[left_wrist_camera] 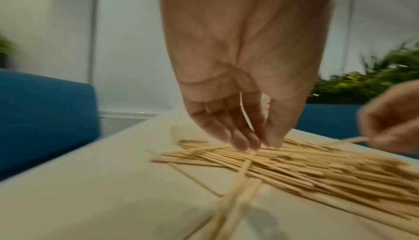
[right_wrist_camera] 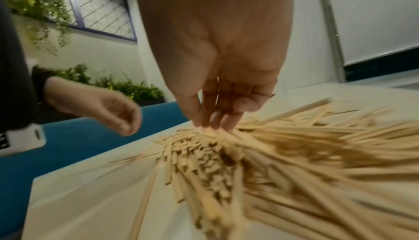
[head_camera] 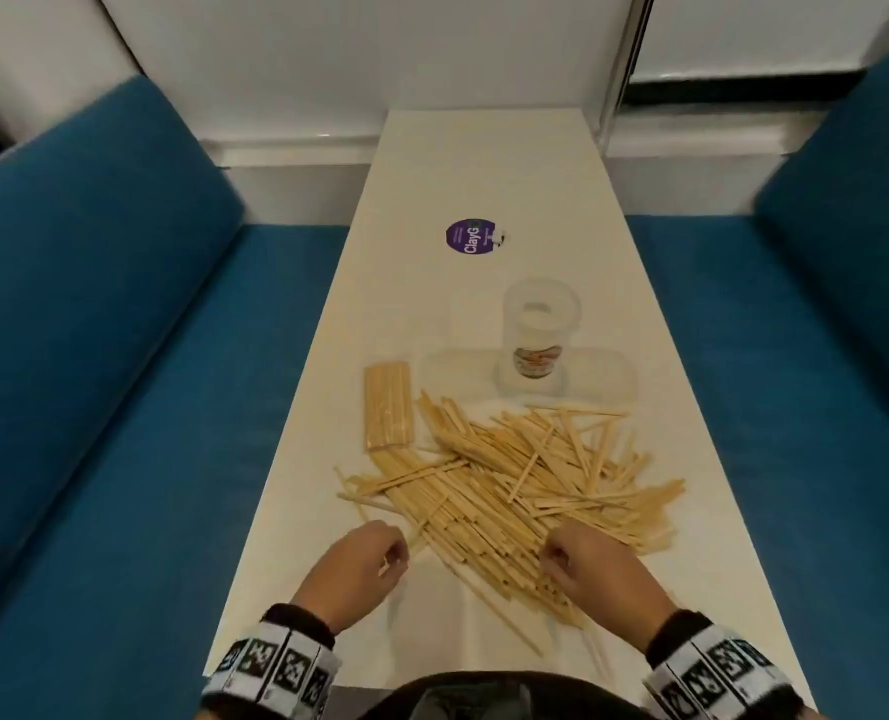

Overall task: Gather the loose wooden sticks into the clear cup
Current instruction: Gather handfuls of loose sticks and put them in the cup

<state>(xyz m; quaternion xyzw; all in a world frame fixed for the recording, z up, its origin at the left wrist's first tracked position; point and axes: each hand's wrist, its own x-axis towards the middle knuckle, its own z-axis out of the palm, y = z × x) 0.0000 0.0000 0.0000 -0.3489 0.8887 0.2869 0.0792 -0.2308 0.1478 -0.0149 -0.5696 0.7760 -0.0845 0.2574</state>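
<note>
A big loose pile of wooden sticks (head_camera: 515, 491) lies across the middle of the white table (head_camera: 484, 163). The clear cup (head_camera: 541, 330) stands upright just beyond it, with no sticks in it. My left hand (head_camera: 393, 556) hovers at the pile's near left edge. Its fingers point down at the sticks (left_wrist_camera: 294, 168), and from the right wrist view this left hand (right_wrist_camera: 127, 127) looks loosely curled with nothing in it. My right hand (head_camera: 549, 561) is on the pile's near right part, its fingers (right_wrist_camera: 215, 118) bunched with the thumb against the sticks (right_wrist_camera: 283, 154). A single stick (left_wrist_camera: 344, 140) juts from that right hand (left_wrist_camera: 374, 136).
A wrapped bundle of sticks (head_camera: 388, 405) lies left of the cup. A round purple sticker (head_camera: 471, 239) sits farther back on the table. Blue sofa seats (head_camera: 120, 407) flank the narrow table on both sides. A few stray sticks (head_camera: 505, 621) reach toward the near edge.
</note>
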